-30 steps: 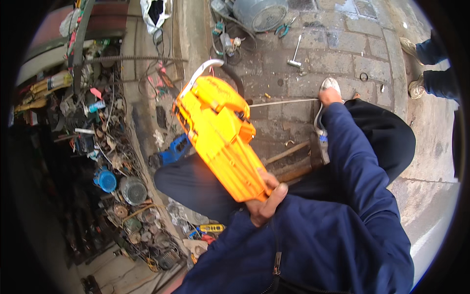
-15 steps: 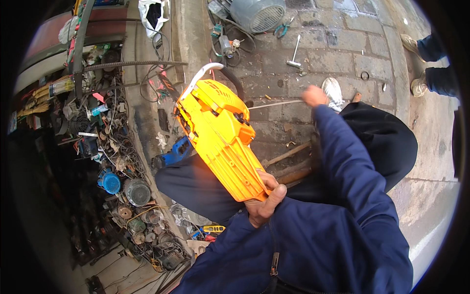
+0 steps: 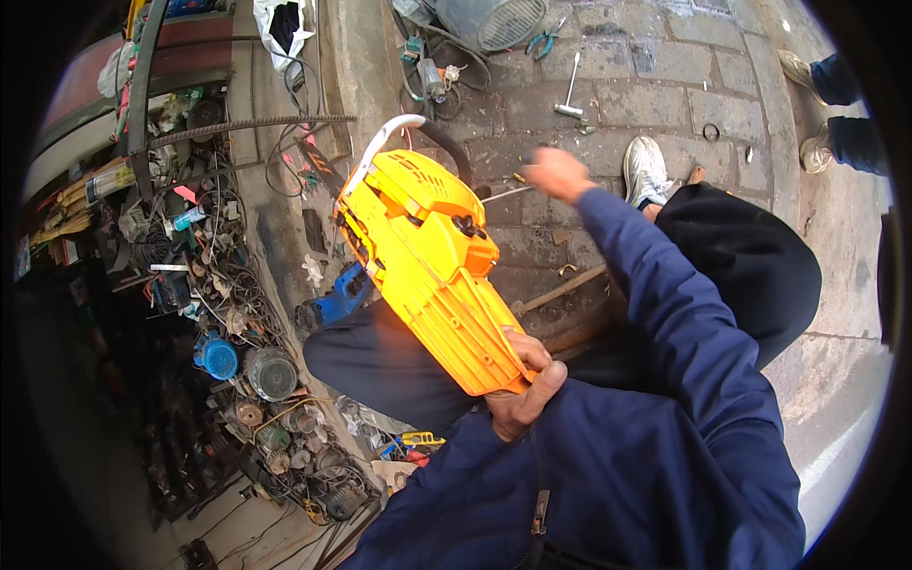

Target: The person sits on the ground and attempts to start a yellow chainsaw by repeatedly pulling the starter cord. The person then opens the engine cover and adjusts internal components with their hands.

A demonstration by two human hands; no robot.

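An orange chainsaw [image 3: 427, 256] hangs tilted above my lap, its ribbed rear end toward me. My left hand [image 3: 522, 391] is closed around the rear handle. At the far end a curved silver front handle [image 3: 383, 142] shows, with a dark guide bar [image 3: 323, 165] partly visible beyond it. From the saw's right side a pale starter cord [image 3: 506, 194] stretches out to my right hand [image 3: 559, 175]. That hand is closed in a fist at the cord's end; any pull grip is hidden inside the fingers.
A blue power tool [image 3: 344, 293] lies by my left knee. Motors and scrap parts [image 3: 271, 372] crowd the left side. On the paving lie a T-handled wrench [image 3: 570, 106], pliers [image 3: 541, 44] and a wooden handle [image 3: 560, 291]. A large grey motor [image 3: 499, 24] stands ahead; another person's shoes [image 3: 815, 150] are at right.
My right hand has moved left, closer to the chainsaw, and the exposed starter cord is shorter. My left hand keeps its hold, with the saw nearly in the same place.
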